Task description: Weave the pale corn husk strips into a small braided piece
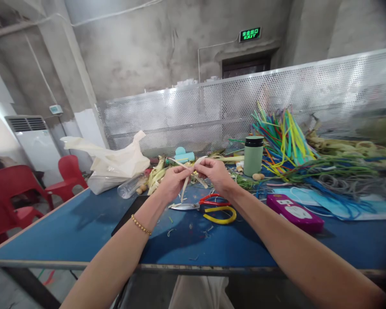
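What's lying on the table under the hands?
Red-handled scissors and a yellow-handled tool lie on the table, below the strips that the left hand and right hand hold. The tool's head cannot be made out.

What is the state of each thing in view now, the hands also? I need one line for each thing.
left hand: fingers pinched on the pale strips, above the table
right hand: fingers pinched on the same strips
green bottle: upright, black lid on
clear bottle: lying on its side
scissors: flat on the table, untouched
exit sign: lit
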Tool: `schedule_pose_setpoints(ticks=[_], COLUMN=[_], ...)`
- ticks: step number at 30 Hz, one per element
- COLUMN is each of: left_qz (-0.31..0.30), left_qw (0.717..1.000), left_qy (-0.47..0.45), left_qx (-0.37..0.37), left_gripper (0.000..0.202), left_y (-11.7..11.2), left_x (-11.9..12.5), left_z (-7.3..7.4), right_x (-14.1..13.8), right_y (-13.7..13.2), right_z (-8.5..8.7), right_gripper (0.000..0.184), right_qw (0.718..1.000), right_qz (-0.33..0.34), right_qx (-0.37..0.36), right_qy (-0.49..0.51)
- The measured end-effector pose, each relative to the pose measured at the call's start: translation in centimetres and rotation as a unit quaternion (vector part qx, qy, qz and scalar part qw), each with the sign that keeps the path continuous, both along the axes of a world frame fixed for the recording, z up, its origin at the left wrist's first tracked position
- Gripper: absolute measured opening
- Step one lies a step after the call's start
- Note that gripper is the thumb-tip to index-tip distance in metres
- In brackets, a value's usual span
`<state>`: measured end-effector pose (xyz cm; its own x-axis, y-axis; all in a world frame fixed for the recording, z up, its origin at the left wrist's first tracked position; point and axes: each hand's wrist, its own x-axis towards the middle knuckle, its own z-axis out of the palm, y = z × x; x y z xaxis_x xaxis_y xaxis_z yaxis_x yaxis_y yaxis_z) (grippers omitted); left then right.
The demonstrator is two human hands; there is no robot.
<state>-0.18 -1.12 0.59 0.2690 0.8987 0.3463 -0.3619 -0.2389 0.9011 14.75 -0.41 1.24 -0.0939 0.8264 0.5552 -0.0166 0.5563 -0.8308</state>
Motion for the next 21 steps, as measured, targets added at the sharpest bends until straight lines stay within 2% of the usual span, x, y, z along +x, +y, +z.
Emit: schedule_pose_setpoints(ticks=[3,7,15,19,21], left_qz=[0.042,0.069,0.092,0.087,0.055], left_qw=[0.999,0.996,0.989,0.983,0.982], left_qy=[0.024,0.06,0.118,0.161,0.181], left_qx=[0.008,0.002,0.017,0.031,0.019], left_gripper=[0.027,0.028,0.024,0.026,0.025], left_y=[0.0,0.4,1.2,1.5,1.2], left_x=[0.1,0.0,-0.4,-0.9,-0.9], left_z=[-0.1,-0.4,-0.8,-1.1,-1.0], right_x=[-0.3,-0.3,-0.4,0.8,1.7], right_y=[-0.2,0.0,0.1,0.3,0.5], right_z=[0.0,-0.1,-0.4,0.0,0.6], right_gripper=[0.022,0.02,0.021,0.032,0.042], right_qw=[1.0,0.999,0.995,0.985,0.97], right_qz=[-0.009,-0.044,-0.076,-0.058,-0.136], right_qx=[0.005,0.007,0.017,0.033,0.057], right_qy=[-0.006,-0.027,-0.066,-0.16,-0.194])
